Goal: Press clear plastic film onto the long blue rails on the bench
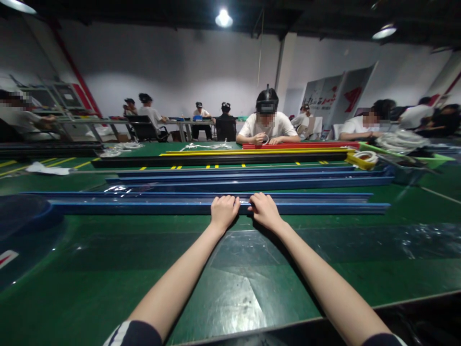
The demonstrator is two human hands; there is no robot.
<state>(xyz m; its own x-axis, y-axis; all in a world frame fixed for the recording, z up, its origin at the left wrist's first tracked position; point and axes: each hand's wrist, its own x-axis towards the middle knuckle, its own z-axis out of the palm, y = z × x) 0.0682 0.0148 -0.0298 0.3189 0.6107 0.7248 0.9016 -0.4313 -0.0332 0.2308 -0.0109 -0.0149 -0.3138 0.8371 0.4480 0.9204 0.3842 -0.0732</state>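
A long blue plastic channel lies crosswise on the green table, with a shiny clear strip visible along its inside. My left hand is closed over its near wall, fingers curled into the channel. A short gap to the right, my right hand grips the same wall, its fingers bent over the edge. Both sets of fingertips are partly hidden. Nearer to me, a wide clear plastic strip lies flat beneath my forearms.
Beyond lie more blue channels, a black one, a yellow one and red ones. A rolled blue piece is at left. Coiled white tubing fills a green bin at right. A co-worker sits opposite.
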